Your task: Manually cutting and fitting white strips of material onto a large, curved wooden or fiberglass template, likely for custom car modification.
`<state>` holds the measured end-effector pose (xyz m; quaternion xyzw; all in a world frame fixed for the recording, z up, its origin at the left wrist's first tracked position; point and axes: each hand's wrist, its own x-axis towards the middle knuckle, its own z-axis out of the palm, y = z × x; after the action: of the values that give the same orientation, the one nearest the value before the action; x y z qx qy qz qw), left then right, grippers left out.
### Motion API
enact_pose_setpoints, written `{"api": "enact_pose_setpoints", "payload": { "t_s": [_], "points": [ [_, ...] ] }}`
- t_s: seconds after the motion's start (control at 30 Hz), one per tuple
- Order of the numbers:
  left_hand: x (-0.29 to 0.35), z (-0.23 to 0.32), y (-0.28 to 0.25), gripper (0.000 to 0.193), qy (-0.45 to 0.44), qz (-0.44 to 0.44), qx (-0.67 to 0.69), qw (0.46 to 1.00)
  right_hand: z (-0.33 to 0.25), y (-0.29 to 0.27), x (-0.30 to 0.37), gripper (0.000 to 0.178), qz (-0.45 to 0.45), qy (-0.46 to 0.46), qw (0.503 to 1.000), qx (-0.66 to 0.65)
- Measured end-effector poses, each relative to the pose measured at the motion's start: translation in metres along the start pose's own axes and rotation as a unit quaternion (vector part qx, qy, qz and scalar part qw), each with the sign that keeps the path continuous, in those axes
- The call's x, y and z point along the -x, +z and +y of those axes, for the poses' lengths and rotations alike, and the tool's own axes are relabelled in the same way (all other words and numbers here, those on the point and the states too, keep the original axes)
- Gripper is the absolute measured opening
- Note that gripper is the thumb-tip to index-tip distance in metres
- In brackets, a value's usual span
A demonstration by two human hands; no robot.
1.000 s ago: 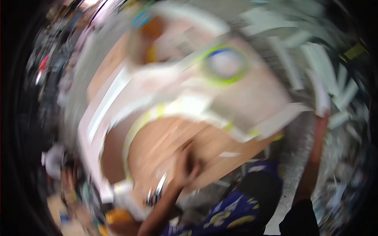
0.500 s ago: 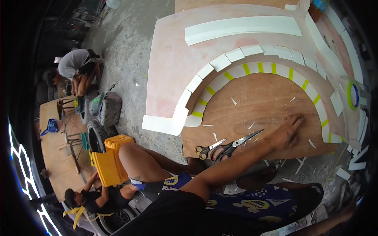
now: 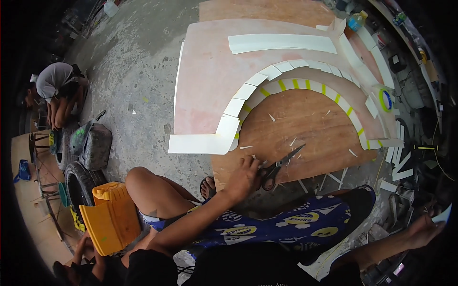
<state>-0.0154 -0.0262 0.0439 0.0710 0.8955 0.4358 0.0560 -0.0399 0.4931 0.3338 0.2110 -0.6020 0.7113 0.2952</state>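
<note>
My left hand [image 3: 244, 177] reaches over the near left of the plywood board [image 3: 296, 124], its fingers curled where the smaller scissors lay; those scissors are almost wholly hidden beneath it. Just beside the fingers lies a larger pair of dark-handled scissors [image 3: 273, 175], blades pointing away to the right. Far out at the right edge, my right hand [image 3: 426, 229] pinches a white piece of card [image 3: 443, 215]. Beyond the board, a pale pink panel [image 3: 205, 86] curves around an arch lined with white card pieces [image 3: 244, 91] and yellow-green tape strips [image 3: 307, 85].
A long white strip [image 3: 281, 44] lies on the panel, and a tape roll [image 3: 385, 100] rests at its right. White offcuts [image 3: 403, 174] litter the right floor. At left are a yellow plastic container [image 3: 112, 214], tyres [image 3: 82, 183], a crouching person [image 3: 56, 88] and another person [image 3: 81, 267].
My left hand has moved left from the board's right part to the scissors. My right hand has risen into view at the right with white card. The view has shifted.
</note>
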Motion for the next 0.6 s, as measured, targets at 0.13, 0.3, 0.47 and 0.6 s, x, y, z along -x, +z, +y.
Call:
{"api": "enact_pose_setpoints", "payload": {
  "t_s": [0.13,0.3,0.47,0.6],
  "points": [
    [0.020,0.003,-0.006,0.044,-0.044,-0.026,-0.122,0.991,0.024,0.061,0.038,0.036,0.118,0.010,0.993,0.008],
    [0.031,-0.014,0.001,0.052,-0.026,-0.038,-0.190,0.981,0.062,0.134,0.108,0.037,0.245,0.096,0.964,-0.026],
    [0.025,-0.034,-0.001,0.051,0.012,-0.043,-0.173,0.984,0.055,0.190,0.159,0.036,0.240,0.205,0.949,-0.020],
    [0.001,-0.016,-0.002,0.047,-0.008,0.003,-0.131,0.991,0.040,0.186,0.182,0.032,0.211,0.243,0.947,0.013]
  ]
}}
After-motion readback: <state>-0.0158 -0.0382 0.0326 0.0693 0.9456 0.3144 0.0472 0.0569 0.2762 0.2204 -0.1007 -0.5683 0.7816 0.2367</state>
